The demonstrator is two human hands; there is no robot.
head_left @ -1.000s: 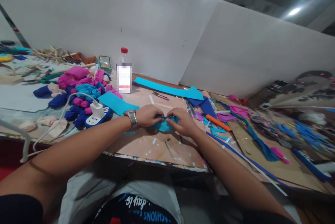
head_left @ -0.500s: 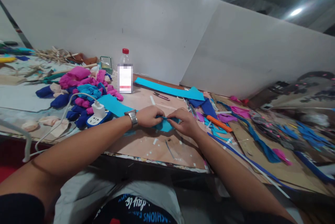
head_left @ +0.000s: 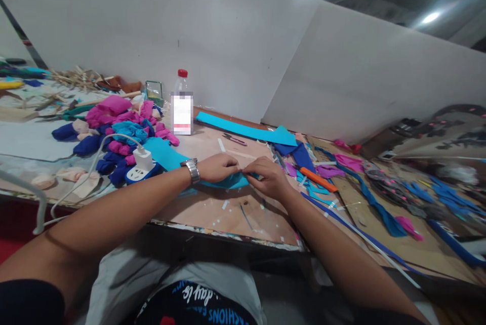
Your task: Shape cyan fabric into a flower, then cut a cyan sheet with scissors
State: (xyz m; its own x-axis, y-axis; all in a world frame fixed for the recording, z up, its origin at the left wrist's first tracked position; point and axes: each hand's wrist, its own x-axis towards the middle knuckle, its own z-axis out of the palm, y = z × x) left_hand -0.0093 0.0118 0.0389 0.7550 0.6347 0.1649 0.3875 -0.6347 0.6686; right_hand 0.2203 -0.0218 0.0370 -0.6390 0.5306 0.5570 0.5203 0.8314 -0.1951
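- Turquoise material (head_left: 228, 182), gathered between both hands near the middle of the worktable (head_left: 212, 216), a little in from its near edge.
- On my remote feed, the left hand (head_left: 218, 168), with a metal watch (head_left: 192, 171) at its wrist, has its fingers curled, thumb and forefinger pinching the top of the material.
- The right hand (head_left: 270, 175) meets it there, thumb and forefinger pinched together at the material; its other fingers are bent.
- I judge this piece to be partly worked: its upper edge is drawn up in the fingers, while the lower part hangs loose. Exactly what the fingertips are forming is too small for me to tell.
- A broad turquoise length (head_left: 169, 155) runs out past the left wrist towards a white-and-blue power strip (head_left: 138, 174). I cannot tell whether it joins the held piece.
- Towards the left edge sits a heap of pink, blue and cream bundles (head_left: 110, 112), which look to me already shaped.
- Along the far edge, a long turquoise band (head_left: 243, 130) lies flat and looks unworked, right of a red-capped bottle (head_left: 182, 112).
- Small snips (head_left: 234, 139) lie beyond the hands; an orange-handled tool (head_left: 318, 179) rests among scraps to their right.
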